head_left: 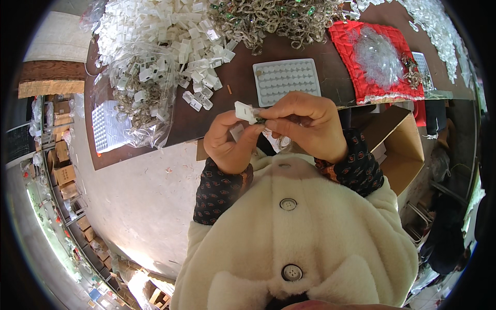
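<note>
While between fingers [222, 124], boxy plastic piece [245, 112]

cardboard box [408, 144], right | brown cartons [64, 175], far left | pale floor [139, 201] | red cloth [343, 49]

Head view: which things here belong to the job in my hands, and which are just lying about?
Likely part of the job:
white plastic piece, in the left hand
small dark part, at the fingertips of the right hand
heap of similar white pieces
tangled wire-like heap

Seemingly just lying about:
red cloth
cardboard box
small brown strip
</note>
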Tool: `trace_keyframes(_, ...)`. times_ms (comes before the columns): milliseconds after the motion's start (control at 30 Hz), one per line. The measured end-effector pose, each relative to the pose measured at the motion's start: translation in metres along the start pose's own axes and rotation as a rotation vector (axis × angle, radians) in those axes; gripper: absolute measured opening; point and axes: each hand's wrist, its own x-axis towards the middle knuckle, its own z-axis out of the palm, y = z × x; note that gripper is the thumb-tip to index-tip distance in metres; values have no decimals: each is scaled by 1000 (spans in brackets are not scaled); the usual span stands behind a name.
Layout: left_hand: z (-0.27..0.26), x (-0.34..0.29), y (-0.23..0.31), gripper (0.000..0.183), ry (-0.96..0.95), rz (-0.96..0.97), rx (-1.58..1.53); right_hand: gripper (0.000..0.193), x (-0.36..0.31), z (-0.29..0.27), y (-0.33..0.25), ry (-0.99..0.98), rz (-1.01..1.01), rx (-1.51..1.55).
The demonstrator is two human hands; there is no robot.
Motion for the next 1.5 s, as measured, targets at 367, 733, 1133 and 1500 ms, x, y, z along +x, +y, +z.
trace_keyframes(367, 13, -3, -4, 29, 130, 7, -147, 30, 0, 9, 8, 31, -190, -221)
trace_keyframes(733, 27, -5, -10, 23, 199, 89, 121, 24, 2, 18, 9, 168, -87, -105)
trace_keyframes(1133, 26, -5, -11, 20, 220, 148, 64, 25, 5, 21, 3, 107, 22, -152)
trace_keyframes(1500, 15, -4, -8, 18, 65, 126, 26, 23, 16, 2, -3, 39, 114, 58)
